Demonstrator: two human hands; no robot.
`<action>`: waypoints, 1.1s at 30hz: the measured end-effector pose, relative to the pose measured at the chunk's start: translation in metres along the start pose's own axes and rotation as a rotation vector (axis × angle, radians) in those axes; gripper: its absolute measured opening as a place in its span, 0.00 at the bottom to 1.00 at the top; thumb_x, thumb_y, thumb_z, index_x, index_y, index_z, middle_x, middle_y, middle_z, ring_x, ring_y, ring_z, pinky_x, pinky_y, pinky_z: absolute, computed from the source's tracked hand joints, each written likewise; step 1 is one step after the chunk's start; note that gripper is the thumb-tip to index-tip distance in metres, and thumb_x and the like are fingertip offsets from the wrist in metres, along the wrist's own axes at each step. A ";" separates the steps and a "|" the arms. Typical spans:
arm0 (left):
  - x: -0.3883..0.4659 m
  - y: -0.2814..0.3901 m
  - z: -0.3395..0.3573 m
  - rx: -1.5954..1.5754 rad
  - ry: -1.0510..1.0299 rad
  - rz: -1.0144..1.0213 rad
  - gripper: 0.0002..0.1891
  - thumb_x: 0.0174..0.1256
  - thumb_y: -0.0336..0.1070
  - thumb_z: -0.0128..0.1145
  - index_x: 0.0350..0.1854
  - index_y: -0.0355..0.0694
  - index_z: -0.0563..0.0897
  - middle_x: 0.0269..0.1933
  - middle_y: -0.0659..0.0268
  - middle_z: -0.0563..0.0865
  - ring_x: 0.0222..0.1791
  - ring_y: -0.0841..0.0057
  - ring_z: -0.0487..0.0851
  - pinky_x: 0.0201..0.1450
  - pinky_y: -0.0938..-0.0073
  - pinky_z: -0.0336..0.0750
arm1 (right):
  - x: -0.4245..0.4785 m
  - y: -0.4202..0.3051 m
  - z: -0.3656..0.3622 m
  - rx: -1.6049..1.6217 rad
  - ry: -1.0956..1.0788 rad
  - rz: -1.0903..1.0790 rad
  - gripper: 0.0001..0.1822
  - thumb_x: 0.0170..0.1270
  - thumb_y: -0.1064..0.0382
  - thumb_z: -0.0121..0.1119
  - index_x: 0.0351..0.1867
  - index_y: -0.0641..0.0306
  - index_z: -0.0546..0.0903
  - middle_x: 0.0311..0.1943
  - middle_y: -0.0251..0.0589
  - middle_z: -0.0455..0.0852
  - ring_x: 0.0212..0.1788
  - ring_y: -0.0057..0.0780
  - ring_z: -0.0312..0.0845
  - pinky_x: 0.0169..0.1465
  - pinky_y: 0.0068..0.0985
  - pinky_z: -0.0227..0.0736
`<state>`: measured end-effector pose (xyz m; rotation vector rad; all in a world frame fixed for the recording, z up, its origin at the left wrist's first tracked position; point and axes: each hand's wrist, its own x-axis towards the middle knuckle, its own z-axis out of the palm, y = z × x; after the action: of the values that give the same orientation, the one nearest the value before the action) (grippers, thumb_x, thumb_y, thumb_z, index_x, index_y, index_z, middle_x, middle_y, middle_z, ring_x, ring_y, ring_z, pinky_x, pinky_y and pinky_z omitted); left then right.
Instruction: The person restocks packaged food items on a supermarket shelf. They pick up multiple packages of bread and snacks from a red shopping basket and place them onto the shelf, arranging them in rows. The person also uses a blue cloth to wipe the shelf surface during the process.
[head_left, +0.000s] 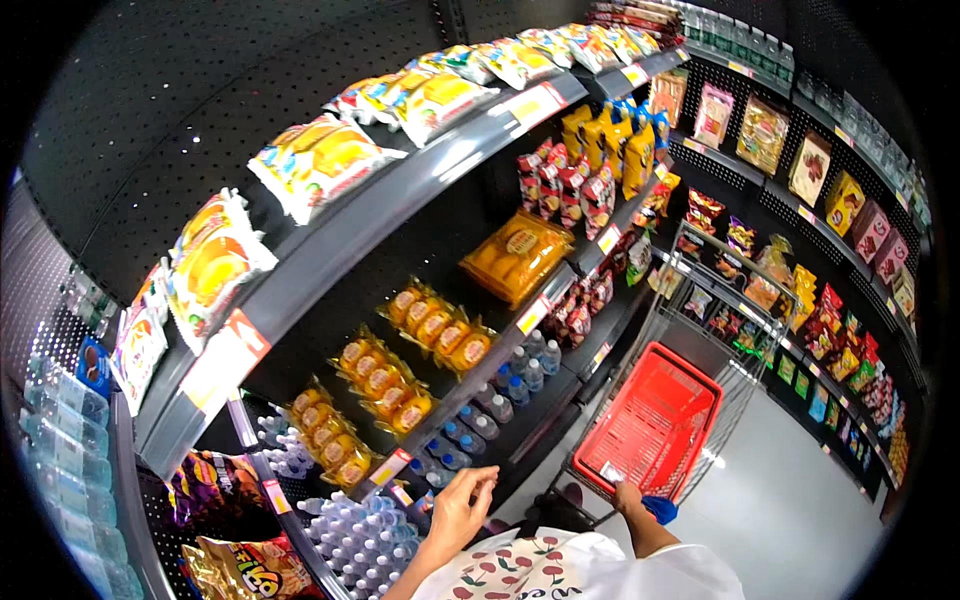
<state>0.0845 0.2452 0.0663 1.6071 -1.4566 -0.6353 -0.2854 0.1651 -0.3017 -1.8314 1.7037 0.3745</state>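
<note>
My left hand (459, 508) is raised in front of the lower shelf edge, fingers loosely curled, with nothing visible in it. Nearest to it are small water bottles (459, 435) on the bottom shelf. My right hand (630, 498) is closed around the handle of a metal shopping cart (679, 330), beside a blue piece (660, 509) of the handle. A red plastic basket (651, 409) sits in the cart, with a small whitish item at its near end.
Packaged round cakes (435, 328) and a large orange bag (519, 256) lie on the middle shelf (450, 397). Bread packs (319, 165) line the upper shelf. Shelves of snacks (825, 322) curve round the right. Bottle packs (364, 536) stand low at left. Grey floor (780, 487) shows right of the cart.
</note>
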 end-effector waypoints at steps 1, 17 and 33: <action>-0.003 -0.006 -0.002 -0.024 0.005 -0.003 0.11 0.74 0.25 0.61 0.56 0.33 0.85 0.46 0.54 0.89 0.40 0.68 0.91 0.42 0.71 0.85 | -0.001 -0.002 0.002 0.002 0.011 0.035 0.20 0.61 0.64 0.60 0.55 0.46 0.88 0.48 0.54 0.92 0.52 0.53 0.89 0.54 0.47 0.83; 0.028 0.014 -0.002 0.072 0.095 -0.003 0.13 0.74 0.26 0.61 0.59 0.35 0.85 0.46 0.57 0.89 0.42 0.69 0.91 0.44 0.71 0.84 | 0.003 -0.010 0.016 0.053 -0.142 -0.037 0.21 0.59 0.58 0.64 0.55 0.56 0.88 0.48 0.58 0.91 0.53 0.56 0.89 0.56 0.48 0.82; 0.022 0.093 -0.133 0.311 0.734 0.396 0.13 0.64 0.18 0.63 0.50 0.34 0.86 0.46 0.55 0.91 0.43 0.64 0.90 0.46 0.68 0.84 | -0.057 -0.217 -0.202 0.544 0.360 -0.800 0.18 0.68 0.68 0.66 0.58 0.70 0.83 0.45 0.55 0.88 0.46 0.44 0.89 0.48 0.36 0.83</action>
<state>0.1490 0.2612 0.2160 1.4791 -1.2721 0.3984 -0.1209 0.0890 -0.0604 -2.0177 0.9763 -0.7087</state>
